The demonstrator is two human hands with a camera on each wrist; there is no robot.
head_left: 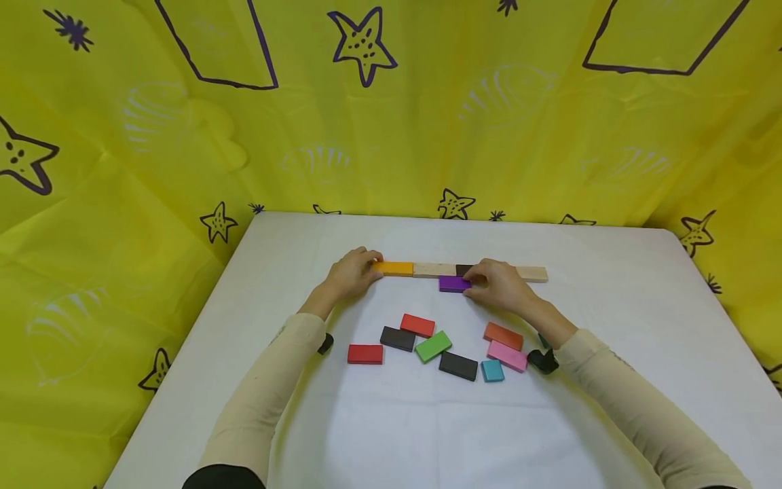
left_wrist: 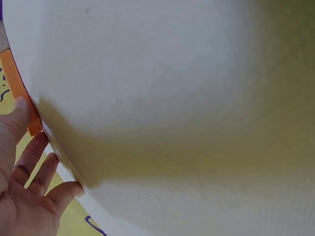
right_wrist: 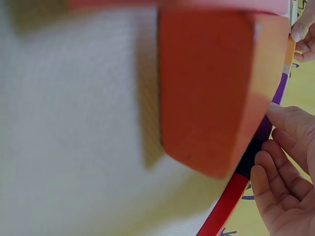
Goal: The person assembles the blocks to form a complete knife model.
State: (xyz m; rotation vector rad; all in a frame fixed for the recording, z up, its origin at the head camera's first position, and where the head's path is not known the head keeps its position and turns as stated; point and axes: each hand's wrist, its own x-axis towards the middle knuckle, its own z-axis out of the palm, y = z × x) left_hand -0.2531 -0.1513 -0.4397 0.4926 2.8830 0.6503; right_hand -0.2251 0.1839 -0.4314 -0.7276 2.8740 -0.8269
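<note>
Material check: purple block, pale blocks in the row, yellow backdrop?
Purple block: probably painted or dyed wood, given its flat, even colour and crisp edges; no grain shows, so plastic is possible.
Pale blocks: likely bare, unpainted wood, from the natural beige tone and matte look.
Yellow backdrop: thin printed sheet, slightly shiny, with soft folds and creases; plastic or fabric, can't tell.

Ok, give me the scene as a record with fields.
Row from left: orange block, pale block, dark block, another pale block; partly hidden by right hand
Left hand: grips left end of the orange block
Right hand: pinches the purple block, in front of the row
Nearer the person: two red blocks, two more dark blocks, green block, orange-red block, pink block, blue block
Surface: white table
</note>
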